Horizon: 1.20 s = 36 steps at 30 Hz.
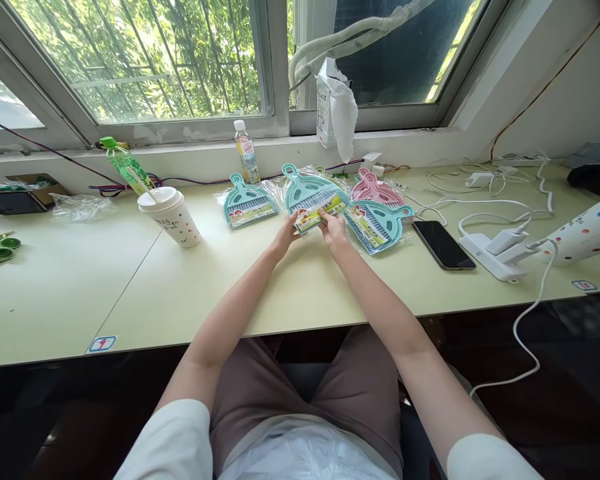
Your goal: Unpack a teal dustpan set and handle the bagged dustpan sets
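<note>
From the head camera, 2 bare hands meet at the middle teal dustpan set (311, 195), which is sealed in a clear bag. The left hand (285, 235) pinches its near edge by the paper label, and the right hand (333, 229) pinches the same edge just beside it. The set lies on the desk (180, 293), between 1 more teal set (247, 204) on the left and another teal set (377, 225) on the right. A pink set (375, 189) lies behind that one.

The bag looks thin and slippery, so I think it could slide out of the fingers. A hard tug could rip it. A quick pull to the left could also bump the paper cup (170, 215) and tip it over.

The desk is pale yellow-green and smooth. A phone (443, 245) lies on the right, near a white charger (497, 250) with cords. A bottle (247, 153) stands by the big window (145, 60), and green trees show outside.
</note>
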Each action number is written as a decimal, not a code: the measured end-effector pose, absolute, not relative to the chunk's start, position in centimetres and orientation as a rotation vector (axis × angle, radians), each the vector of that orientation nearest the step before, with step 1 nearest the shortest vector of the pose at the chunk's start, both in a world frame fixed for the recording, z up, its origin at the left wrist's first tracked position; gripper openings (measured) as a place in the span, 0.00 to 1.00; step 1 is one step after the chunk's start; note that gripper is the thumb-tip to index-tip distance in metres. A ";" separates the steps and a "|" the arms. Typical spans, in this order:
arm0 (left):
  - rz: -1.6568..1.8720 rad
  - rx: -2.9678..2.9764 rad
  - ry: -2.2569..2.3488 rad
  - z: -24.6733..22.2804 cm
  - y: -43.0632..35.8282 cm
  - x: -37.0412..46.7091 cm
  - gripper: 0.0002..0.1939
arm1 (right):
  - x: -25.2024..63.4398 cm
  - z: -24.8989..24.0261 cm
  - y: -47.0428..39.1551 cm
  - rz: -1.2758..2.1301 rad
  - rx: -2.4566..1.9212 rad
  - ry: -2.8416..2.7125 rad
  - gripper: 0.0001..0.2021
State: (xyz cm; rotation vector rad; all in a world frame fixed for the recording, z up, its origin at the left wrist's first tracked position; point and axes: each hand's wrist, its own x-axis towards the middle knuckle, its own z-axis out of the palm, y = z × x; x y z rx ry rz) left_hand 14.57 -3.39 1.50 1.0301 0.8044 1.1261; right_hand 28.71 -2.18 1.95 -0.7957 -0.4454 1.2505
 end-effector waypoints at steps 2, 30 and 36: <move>1.287 0.944 0.789 1.6 -3.1 14.3 0.24 | 28.4 1.9 -2.3 1.256 -0.800 -0.468 0.11; 1.316 0.990 0.817 1.1 -3.0 13.8 0.28 | 27.8 2.2 -2.6 1.319 -0.849 -0.484 0.05; 1.244 1.036 0.826 1.0 -3.1 13.3 0.32 | 30.2 1.7 -1.3 1.299 -0.957 -0.485 0.08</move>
